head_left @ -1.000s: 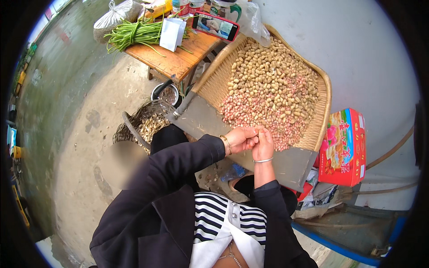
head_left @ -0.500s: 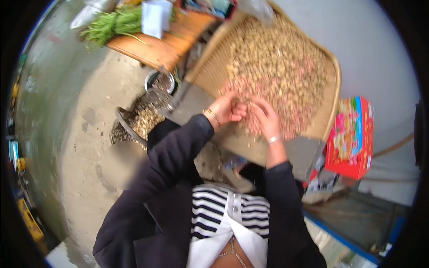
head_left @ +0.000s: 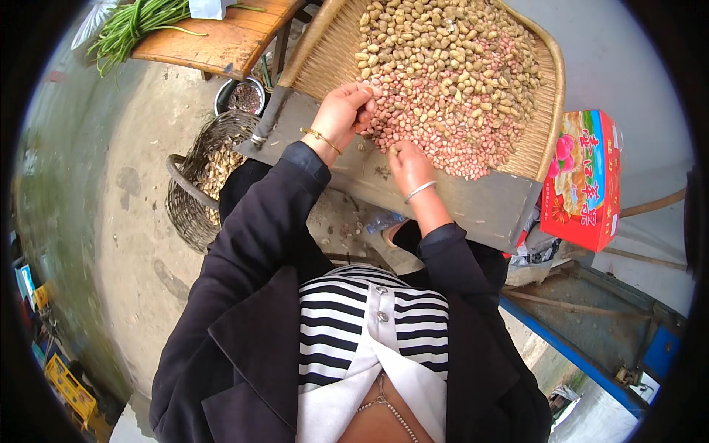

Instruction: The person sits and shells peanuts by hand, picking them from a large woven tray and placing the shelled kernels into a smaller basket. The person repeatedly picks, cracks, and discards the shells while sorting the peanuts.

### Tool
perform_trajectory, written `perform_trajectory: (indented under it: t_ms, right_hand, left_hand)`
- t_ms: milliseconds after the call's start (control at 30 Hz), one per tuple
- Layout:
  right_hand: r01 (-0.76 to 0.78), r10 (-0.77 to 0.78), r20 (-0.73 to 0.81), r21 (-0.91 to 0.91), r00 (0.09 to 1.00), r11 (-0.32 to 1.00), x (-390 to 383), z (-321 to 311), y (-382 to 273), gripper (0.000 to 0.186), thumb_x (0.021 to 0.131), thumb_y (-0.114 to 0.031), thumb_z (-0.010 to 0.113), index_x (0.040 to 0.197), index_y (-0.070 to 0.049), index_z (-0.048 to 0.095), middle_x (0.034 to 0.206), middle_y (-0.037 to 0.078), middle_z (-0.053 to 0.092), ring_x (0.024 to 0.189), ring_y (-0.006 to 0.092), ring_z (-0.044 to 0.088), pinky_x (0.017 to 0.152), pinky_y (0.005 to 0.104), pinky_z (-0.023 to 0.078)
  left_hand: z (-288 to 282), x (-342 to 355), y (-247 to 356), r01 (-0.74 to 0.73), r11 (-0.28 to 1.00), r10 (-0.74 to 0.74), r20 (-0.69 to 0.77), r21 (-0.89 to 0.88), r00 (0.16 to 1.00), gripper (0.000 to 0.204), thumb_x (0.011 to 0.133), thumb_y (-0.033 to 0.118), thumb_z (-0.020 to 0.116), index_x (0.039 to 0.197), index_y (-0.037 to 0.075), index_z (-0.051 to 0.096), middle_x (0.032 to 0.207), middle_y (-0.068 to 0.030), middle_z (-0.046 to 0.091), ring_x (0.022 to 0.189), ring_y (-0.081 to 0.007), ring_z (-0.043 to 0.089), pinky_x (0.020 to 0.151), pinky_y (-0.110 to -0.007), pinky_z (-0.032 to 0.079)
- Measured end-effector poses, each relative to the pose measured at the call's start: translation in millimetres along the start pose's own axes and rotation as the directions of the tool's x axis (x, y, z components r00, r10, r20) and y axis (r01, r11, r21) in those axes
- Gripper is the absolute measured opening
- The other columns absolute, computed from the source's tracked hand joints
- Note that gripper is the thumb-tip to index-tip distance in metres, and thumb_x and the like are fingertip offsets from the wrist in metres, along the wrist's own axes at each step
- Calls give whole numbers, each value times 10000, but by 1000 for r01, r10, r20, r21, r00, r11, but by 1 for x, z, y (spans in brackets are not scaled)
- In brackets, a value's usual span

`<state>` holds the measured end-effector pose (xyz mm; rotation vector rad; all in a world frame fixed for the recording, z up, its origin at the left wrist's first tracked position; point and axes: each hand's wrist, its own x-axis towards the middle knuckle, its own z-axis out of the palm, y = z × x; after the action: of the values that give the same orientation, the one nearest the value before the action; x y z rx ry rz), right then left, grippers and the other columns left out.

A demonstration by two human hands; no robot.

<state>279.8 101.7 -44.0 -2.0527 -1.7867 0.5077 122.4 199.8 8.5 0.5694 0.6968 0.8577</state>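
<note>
A woven winnowing tray [head_left: 314, 55] rests on a grey board. Unshelled peanuts [head_left: 413, 44] fill its far part, and pink shelled peanut kernels [head_left: 450, 133] spread over the near part. At the left edge of the kernels is my left hand [head_left: 341, 118], its thumb and fingertips pinched together; what lies between them is too small to make out. My right hand [head_left: 410, 171] is closer to me, at the kernels' near edge over the board. Its fingers are curled closed, hiding whatever they may hold.
Left of the board [head_left: 473, 210] stand a wicker basket [head_left: 193, 221] of broken shells and a metal bowl [head_left: 224, 100] with dark contents. Green stalks [head_left: 136, 29] lie on a wooden table [head_left: 221, 40] at the far left. A red carton [head_left: 591, 184] stands at right.
My hands, earlier close together at the near edge of the peanuts, have moved apart. The left is now farther away than the right, and its fingers have drawn into a pinch. The view has shifted.
</note>
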Motion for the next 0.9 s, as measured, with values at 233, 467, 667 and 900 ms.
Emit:
perform_trajectory:
  t_ms: [233,467,667,900]
  right_hand:
    - [-400,-2,400,916,917,-27,6,-40,-2,219,892,-198,438,974,-16,530,700,38,525,542,114,464,499,226,398]
    - [-332,44,336,940,941,-85,-3,-53,-25,260,888,-231,460,1024,-13,502,700,33,507,554,106,469,476,209,393]
    - [-417,22,420,904,907,-95,-13,-47,-12,276,887,-258,466,1053,-38,485,699,10,497,504,80,440,418,199,364]
    - [-404,-31,406,897,914,-180,-17,-50,-22,325,896,-259,449,1146,-52,462,665,2,455,510,61,400,413,182,337]
  left_hand:
    - [14,-11,-44,-30,982,-32,315,188,949,217,850,147,537,1006,5,588,706,2,563,573,-73,487,543,-202,405]
    - [28,-24,-41,-150,940,44,327,307,944,188,843,98,535,961,-35,593,717,-37,584,646,-87,527,602,-230,439]
    - [32,-31,-41,-399,676,122,440,619,890,135,839,99,537,825,-23,594,653,-41,586,578,-91,528,571,-249,439]
    - [27,-23,-59,5,948,-111,317,318,942,216,899,221,437,866,32,536,651,-15,556,476,-63,439,440,-208,357]
